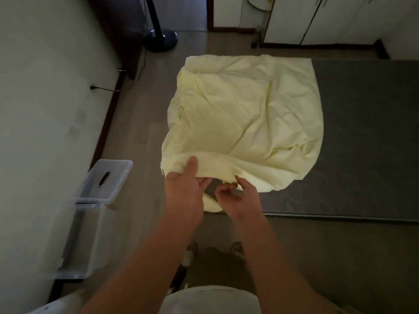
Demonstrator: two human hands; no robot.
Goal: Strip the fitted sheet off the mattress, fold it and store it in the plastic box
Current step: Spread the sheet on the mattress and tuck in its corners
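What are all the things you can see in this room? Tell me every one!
sheet: one, pale yellow, partly folded on the mattress's left end
mattress: one, dark grey, on the floor
plastic box: one, clear, by the left wall
lid: one, clear, leaning behind the box
fan stand: one, black, far corner
cupboard: one, white, far wall
left hand: gripping the sheet's near edge
right hand: pinching the same edge

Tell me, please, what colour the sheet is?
Plain pale yellow, no pattern; the sheet shows best in the head view.
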